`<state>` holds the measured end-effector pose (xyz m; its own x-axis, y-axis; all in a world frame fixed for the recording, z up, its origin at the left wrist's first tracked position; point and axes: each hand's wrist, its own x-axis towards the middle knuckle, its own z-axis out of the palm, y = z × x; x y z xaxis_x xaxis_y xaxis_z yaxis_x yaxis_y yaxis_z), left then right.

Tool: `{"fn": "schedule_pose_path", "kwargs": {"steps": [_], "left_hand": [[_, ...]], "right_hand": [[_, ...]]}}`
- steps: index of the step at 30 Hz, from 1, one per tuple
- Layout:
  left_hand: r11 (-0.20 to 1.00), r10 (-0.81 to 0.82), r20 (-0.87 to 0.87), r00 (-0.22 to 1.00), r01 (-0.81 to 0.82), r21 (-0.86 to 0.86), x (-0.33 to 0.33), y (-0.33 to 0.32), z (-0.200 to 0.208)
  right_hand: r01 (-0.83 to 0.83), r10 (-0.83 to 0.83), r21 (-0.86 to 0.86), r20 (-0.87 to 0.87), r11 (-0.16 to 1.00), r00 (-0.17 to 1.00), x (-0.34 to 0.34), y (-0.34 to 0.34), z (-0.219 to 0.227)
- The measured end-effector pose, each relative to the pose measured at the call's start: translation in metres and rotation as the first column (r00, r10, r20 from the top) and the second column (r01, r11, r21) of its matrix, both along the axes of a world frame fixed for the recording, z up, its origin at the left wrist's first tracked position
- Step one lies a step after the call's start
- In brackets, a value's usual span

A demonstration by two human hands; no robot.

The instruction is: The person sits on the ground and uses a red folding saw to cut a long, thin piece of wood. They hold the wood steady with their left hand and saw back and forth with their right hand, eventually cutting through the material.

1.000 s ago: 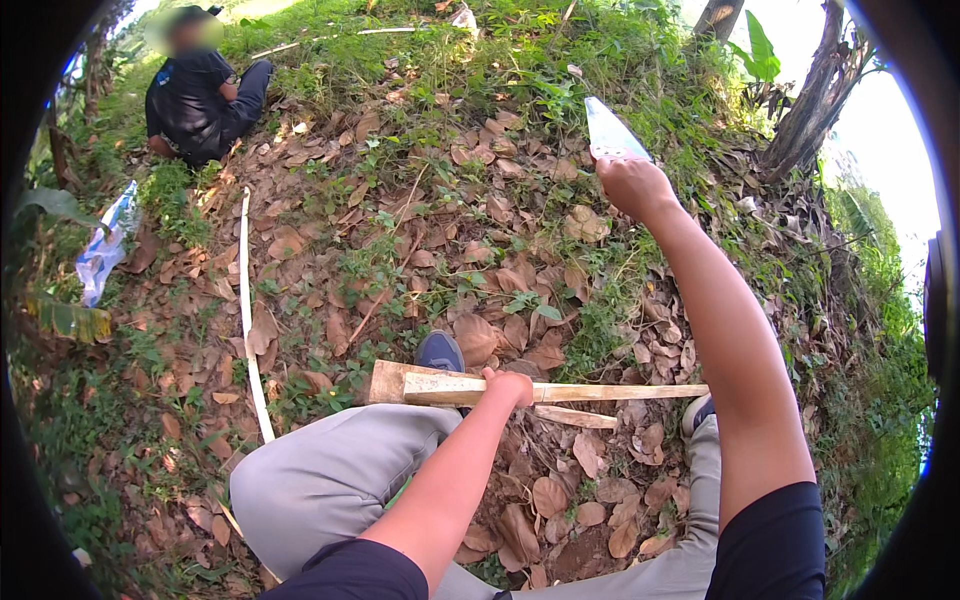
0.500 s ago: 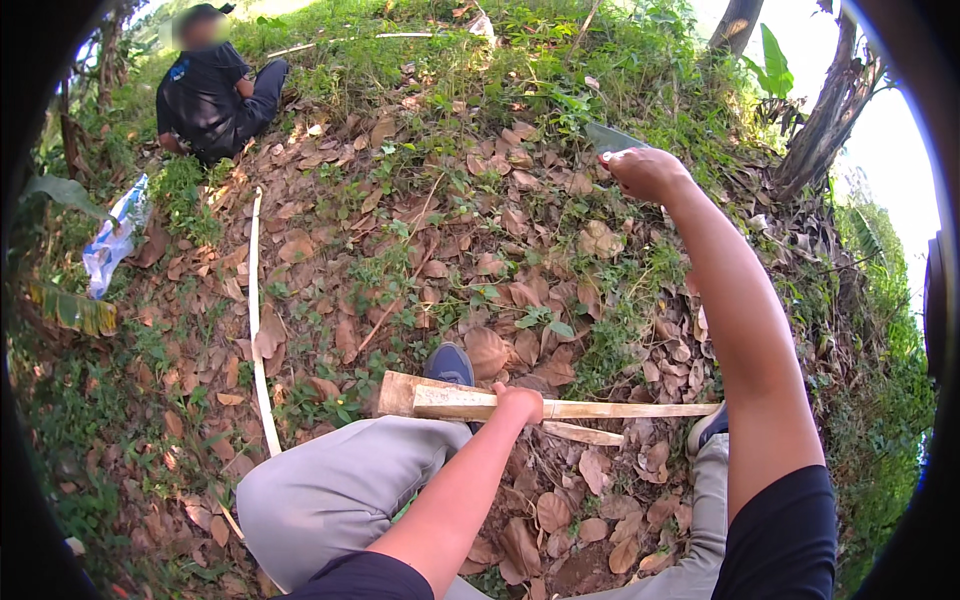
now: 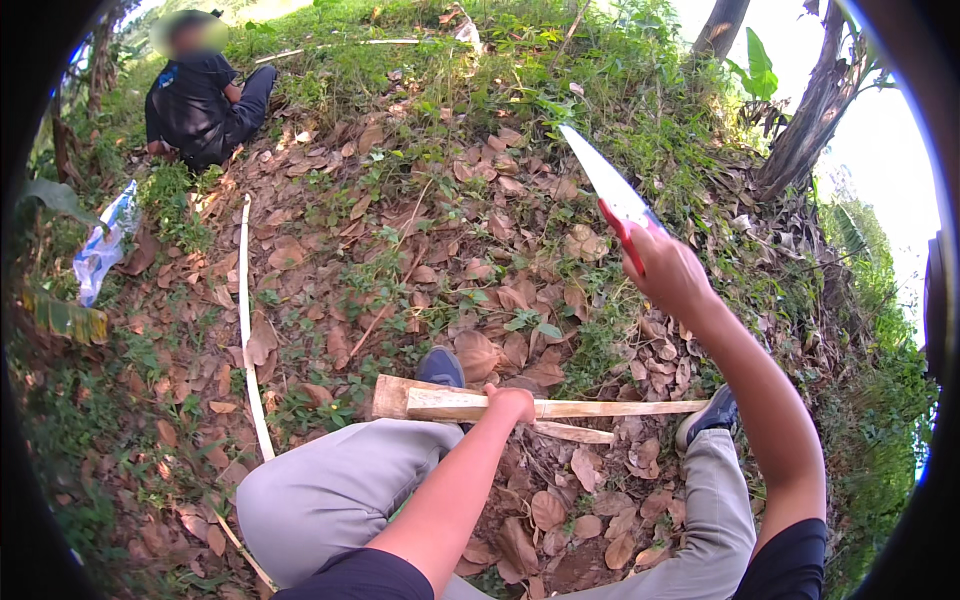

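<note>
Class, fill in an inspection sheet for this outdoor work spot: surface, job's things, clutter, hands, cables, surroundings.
Surface: sloping ground, dry leaves and grass.
Job's things: split wooden stick lying across the knees; long blade with red grip, raised.
Clutter: thin pale strip on the leaves; blue-white bag at left.
Hands: left hand holds the stick; right hand holds the blade.
Cables: nothing seen.
Surroundings: seated person upslope; tree trunks at right.

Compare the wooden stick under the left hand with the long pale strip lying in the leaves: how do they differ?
The wooden stick lies crosswise over the person's legs, held by the left hand; the pale strip lies untouched on the leaf litter, running away from the person. The stick looks thicker and squared, tan; the strip is thin, slightly curved and whitish. Both appear to be split wood or cane.
</note>
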<state>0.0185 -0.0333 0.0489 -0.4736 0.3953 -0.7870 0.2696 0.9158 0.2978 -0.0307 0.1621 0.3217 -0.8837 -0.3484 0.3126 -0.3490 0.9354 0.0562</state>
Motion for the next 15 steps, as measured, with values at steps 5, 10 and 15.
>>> {"fn": "schedule_pose_path", "kwargs": {"steps": [5, 10, 15], "left_hand": [[0.997, -0.072, 0.002, 0.997, 0.072, 0.027, 0.005, 0.005, -0.007], [0.997, -0.080, -0.091, 0.993, 0.079, -0.014, 0.007, -0.002, 0.000], [0.992, -0.032, -0.485, 0.874, 0.086, 0.089, 0.028, -0.024, -0.020]], "right_hand": [[0.251, -0.104, -0.447, 0.328, 0.859, 0.939, 0.206, -0.011, -0.006], [0.495, -0.289, -0.501, 0.433, 0.710, 0.854, 0.333, -0.013, -0.013], [0.527, -0.383, -0.712, 0.375, 0.465, 0.844, 0.374, -0.004, -0.054]]}}
